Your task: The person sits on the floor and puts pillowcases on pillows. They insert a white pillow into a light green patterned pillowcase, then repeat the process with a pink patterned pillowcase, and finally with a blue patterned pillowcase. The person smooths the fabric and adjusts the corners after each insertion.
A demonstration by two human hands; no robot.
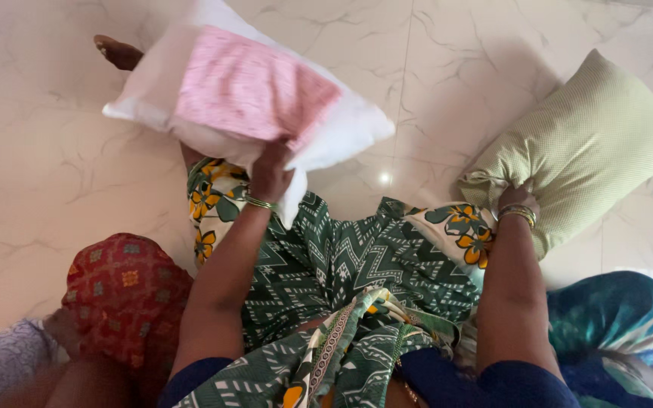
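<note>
Left hand [270, 172] grips the white pillow [247, 98] mid-air; right hand [517, 198] seems clamped on the green pillow [583, 143] resting on the floor [39, 151].

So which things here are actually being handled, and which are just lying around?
In hand:
- white pillow with a pink cloth, gripped at its lower edge by the left hand
- pale green pillow, gripped at its corner by the right hand

Lying about:
- red patterned cushion, lower left, untouched
- teal cushion, lower right, untouched
- marble-look tile floor
</note>
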